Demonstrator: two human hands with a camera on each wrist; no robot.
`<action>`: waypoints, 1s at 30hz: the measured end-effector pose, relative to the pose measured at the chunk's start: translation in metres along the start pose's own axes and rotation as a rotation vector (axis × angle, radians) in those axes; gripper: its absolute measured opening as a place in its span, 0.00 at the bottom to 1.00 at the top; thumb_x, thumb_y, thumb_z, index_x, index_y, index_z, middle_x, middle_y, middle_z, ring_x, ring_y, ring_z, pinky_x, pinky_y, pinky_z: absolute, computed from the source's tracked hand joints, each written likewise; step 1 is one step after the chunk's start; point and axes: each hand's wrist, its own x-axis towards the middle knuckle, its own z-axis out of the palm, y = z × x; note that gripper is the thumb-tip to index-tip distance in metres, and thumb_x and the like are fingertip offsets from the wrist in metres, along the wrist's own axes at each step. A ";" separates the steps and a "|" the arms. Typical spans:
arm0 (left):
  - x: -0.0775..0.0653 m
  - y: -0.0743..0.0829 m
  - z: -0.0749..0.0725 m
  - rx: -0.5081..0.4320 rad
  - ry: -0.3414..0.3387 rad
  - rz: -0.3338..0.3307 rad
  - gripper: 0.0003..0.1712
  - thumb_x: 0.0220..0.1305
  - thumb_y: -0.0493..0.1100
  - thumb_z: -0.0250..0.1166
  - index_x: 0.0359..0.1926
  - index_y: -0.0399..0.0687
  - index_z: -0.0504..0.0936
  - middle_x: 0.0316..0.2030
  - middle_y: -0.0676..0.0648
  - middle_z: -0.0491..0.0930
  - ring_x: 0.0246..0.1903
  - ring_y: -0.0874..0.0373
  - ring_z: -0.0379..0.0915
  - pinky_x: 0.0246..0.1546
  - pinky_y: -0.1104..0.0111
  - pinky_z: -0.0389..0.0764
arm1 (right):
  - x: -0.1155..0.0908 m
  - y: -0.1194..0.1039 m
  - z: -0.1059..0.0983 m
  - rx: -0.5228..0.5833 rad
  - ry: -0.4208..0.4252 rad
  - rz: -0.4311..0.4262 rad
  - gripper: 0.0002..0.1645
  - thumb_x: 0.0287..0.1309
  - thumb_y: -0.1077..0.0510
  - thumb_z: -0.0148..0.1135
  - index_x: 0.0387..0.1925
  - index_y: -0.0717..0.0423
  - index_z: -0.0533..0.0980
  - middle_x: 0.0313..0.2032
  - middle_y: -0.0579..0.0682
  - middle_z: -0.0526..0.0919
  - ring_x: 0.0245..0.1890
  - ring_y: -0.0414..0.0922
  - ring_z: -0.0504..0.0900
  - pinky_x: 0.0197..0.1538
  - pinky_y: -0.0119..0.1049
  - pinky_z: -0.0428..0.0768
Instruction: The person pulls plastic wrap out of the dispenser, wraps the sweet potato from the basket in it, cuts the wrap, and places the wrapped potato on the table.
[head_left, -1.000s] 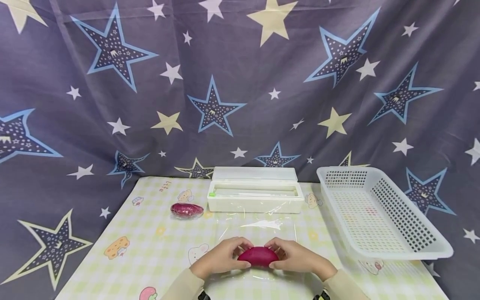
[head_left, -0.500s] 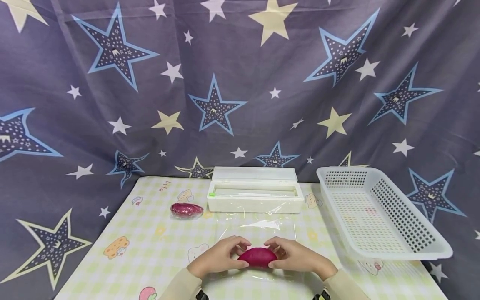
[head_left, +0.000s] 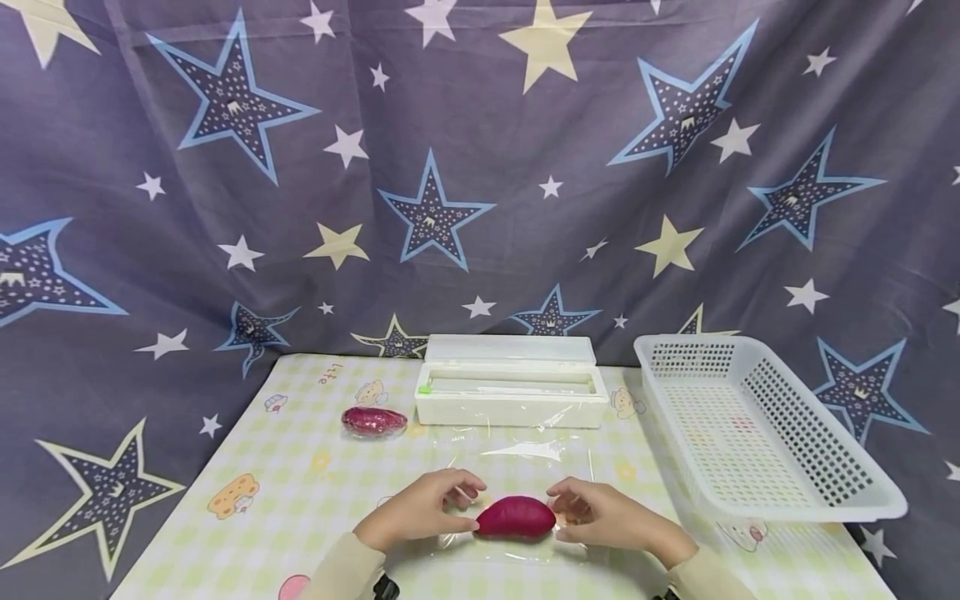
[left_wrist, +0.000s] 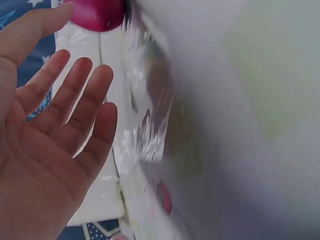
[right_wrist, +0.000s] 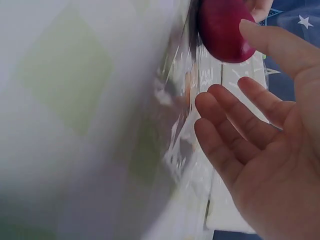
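A smooth purple-red sweet potato (head_left: 516, 517) lies on a sheet of cling film (head_left: 525, 457) at the near middle of the table. On its left is my left hand (head_left: 429, 508), fingers loosely spread and thumb tip right at the sweet potato's end. At the other end, my right hand (head_left: 617, 518) is likewise relaxed, its thumb and fingertips close to the skin. Both wrist views show bare palms, with the sweet potato (left_wrist: 97, 14) beyond the left fingertips and the crinkled film (right_wrist: 175, 115) below the right ones.
Behind the film stands a white cling film box (head_left: 510, 408), lid raised, with the sheet running from its front. A second, film-wrapped sweet potato (head_left: 373, 421) lies at the back left. On the right sits a white plastic basket (head_left: 806, 510). A star-patterned curtain (head_left: 480, 167) hangs behind the table.
Both hands have moved outward from the sweet potato and loosened from its ends. More of it shows now. The box, basket and wrapped sweet potato have stayed put.
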 end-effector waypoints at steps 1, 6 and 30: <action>-0.002 0.000 -0.002 -0.002 -0.001 -0.003 0.26 0.62 0.49 0.73 0.58 0.45 0.78 0.49 0.48 0.81 0.46 0.56 0.79 0.47 0.65 0.81 | -0.002 0.001 -0.001 0.007 -0.003 -0.006 0.29 0.63 0.53 0.69 0.60 0.61 0.71 0.48 0.50 0.82 0.46 0.48 0.82 0.50 0.39 0.82; -0.009 -0.001 -0.010 -0.005 -0.010 -0.017 0.21 0.62 0.46 0.73 0.53 0.45 0.81 0.42 0.51 0.83 0.42 0.58 0.80 0.45 0.66 0.82 | -0.010 0.003 -0.005 -0.002 -0.008 -0.033 0.23 0.63 0.54 0.69 0.54 0.61 0.73 0.41 0.51 0.81 0.40 0.41 0.80 0.46 0.34 0.82; -0.020 -0.003 0.003 0.034 -0.115 0.006 0.15 0.48 0.44 0.82 0.34 0.52 0.84 0.28 0.56 0.78 0.28 0.69 0.70 0.32 0.75 0.77 | -0.014 0.019 0.009 -0.218 -0.018 -0.134 0.10 0.53 0.50 0.76 0.31 0.44 0.80 0.30 0.40 0.75 0.32 0.32 0.70 0.36 0.26 0.73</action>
